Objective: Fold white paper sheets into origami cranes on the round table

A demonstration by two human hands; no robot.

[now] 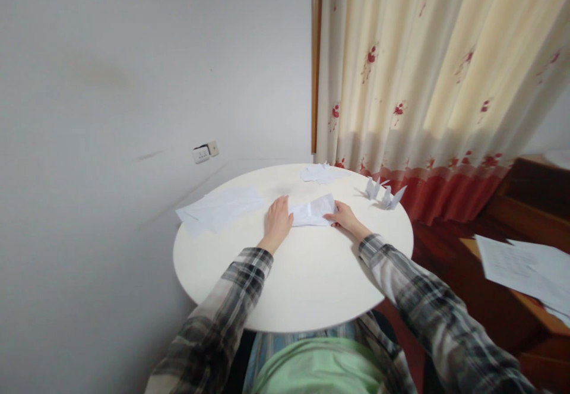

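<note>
A folded sheet of white paper [312, 211] lies on the round white table [307, 281], creased lengthwise into a wide strip. At its left end is my left hand [278, 220], fingers close together and thumb against the paper's edge. My right hand [347, 216] pinches the right end between thumb and fingers, with that end slightly raised. Two folded paper cranes [373, 188] stand near the table's right rim, beyond my right hand. To the left of my left hand, several loose white sheets [222, 207] are spread and overlap the table's edge.
More white paper [323, 173] lies at the table's far edge. A wall with a power socket [201, 154] borders the left side. Behind the table hangs a flowered curtain [401, 85]. Printed sheets [525, 266] rest on wooden furniture at the right.
</note>
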